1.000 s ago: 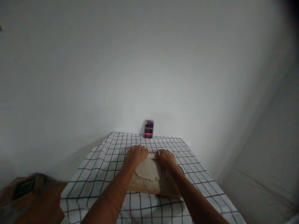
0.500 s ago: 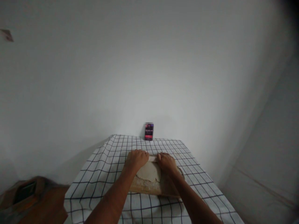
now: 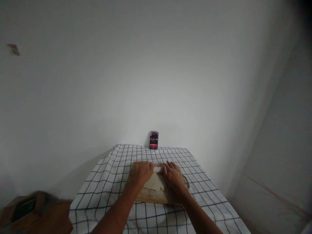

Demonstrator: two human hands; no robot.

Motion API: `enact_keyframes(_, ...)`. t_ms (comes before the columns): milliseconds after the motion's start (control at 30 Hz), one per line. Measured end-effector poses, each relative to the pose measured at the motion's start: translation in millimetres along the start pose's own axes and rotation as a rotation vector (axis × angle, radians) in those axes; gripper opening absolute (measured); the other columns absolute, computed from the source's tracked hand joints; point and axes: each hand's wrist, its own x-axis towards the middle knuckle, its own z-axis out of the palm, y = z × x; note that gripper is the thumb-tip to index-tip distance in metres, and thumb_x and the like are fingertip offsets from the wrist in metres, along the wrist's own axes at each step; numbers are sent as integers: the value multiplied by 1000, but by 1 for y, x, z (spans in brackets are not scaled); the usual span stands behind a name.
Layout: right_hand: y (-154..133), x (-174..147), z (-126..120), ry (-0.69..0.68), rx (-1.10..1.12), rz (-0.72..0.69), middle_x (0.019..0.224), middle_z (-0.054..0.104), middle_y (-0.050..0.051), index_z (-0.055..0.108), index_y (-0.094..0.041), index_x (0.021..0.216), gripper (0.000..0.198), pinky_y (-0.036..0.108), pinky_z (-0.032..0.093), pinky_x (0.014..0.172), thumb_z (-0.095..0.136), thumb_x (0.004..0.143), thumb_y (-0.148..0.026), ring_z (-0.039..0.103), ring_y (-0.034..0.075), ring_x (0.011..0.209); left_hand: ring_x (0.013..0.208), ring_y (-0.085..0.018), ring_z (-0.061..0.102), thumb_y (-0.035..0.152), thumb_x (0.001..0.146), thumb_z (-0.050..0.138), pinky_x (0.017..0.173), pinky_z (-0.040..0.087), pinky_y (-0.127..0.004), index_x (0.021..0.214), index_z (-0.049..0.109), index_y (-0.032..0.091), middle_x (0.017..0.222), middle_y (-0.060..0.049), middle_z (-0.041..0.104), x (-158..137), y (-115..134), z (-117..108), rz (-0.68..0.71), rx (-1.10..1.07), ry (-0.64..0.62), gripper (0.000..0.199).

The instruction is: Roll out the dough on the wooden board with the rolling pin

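A pale rolling pin [image 3: 158,168] lies across the far part of a flattened sheet of dough [image 3: 155,182]. My left hand [image 3: 143,170] is closed over the pin's left part, and my right hand [image 3: 172,173] rests over its right part, its fingers a little straighter. Both hands hide the pin's ends, so only a short stretch shows between them. Under the dough is a wooden board [image 3: 152,197], its near strip dusted with what looks like flour. A handle-like loop [image 3: 186,181] sticks out at the board's right side.
The table wears a white cloth with a black grid [image 3: 107,182]. A phone-like dark object [image 3: 153,140], blurred out, leans on the wall [image 3: 156,71] at the table's far edge. On the lower left sits a brown wooden piece [image 3: 26,208] with a dark panel.
The view has shifted slightly, so the wall and far table edge sit lower. My right hand's fingers have straightened somewhat over the pin; both hands stay on it.
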Motion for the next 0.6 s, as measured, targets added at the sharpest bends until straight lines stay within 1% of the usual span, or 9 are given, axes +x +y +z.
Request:
enact_keyframes(67, -1, -4, 4, 45, 6, 20, 163, 68, 14, 75, -26, 148, 46, 51, 41, 128, 40, 119, -30, 54, 34, 156, 115, -31, 76, 34, 118, 37, 108, 51, -51, 112, 83, 21, 120, -15, 85, -4, 2, -3, 4, -9, 5, 48)
enact_keyframes(200, -2, -14, 8, 94, -8, -69, 153, 73, 13, 74, -25, 143, 40, 48, 41, 126, 42, 119, -26, 59, 31, 145, 128, -32, 73, 34, 118, 38, 122, 44, -55, 124, 82, 24, 130, -14, 84, -15, 5, -10, 1, -21, 19, 45)
enact_keyframes(267, -4, -20, 7, 113, -7, -65, 148, 73, 12, 74, -25, 141, 39, 48, 42, 125, 42, 120, -27, 60, 30, 142, 132, -31, 71, 33, 118, 39, 125, 43, -56, 130, 81, 25, 135, -13, 83, -20, 7, -13, 11, -32, 30, 44)
enact_keyframes(367, -8, -30, 5, 125, -25, -57, 150, 72, 10, 75, -26, 139, 37, 49, 40, 126, 44, 120, -28, 56, 31, 146, 135, -31, 70, 34, 118, 42, 127, 42, -56, 135, 80, 26, 140, -11, 82, -26, 9, -16, 8, -55, 36, 43)
enact_keyframes(467, -11, -39, 0, 129, -51, -84, 154, 70, 8, 76, -30, 139, 35, 51, 42, 126, 47, 118, -28, 51, 33, 152, 138, -31, 70, 32, 117, 42, 131, 40, -59, 131, 81, 29, 141, -9, 82, -32, 12, -19, -22, -72, -2, 42)
enact_keyframes(533, -14, -44, -4, 117, -59, -92, 157, 68, 8, 77, -33, 137, 33, 53, 46, 123, 52, 117, -31, 50, 35, 153, 137, -32, 71, 32, 117, 42, 131, 41, -60, 126, 83, 31, 138, -8, 84, -35, 16, -22, -39, -76, -26, 41)
enact_keyframes(600, -18, -50, -10, 95, -62, -96, 158, 66, 8, 79, -35, 134, 29, 54, 49, 120, 57, 115, -34, 50, 36, 152, 136, -32, 71, 32, 116, 43, 130, 43, -60, 124, 83, 33, 136, -7, 84, -40, 19, -28, -52, -77, -28, 41)
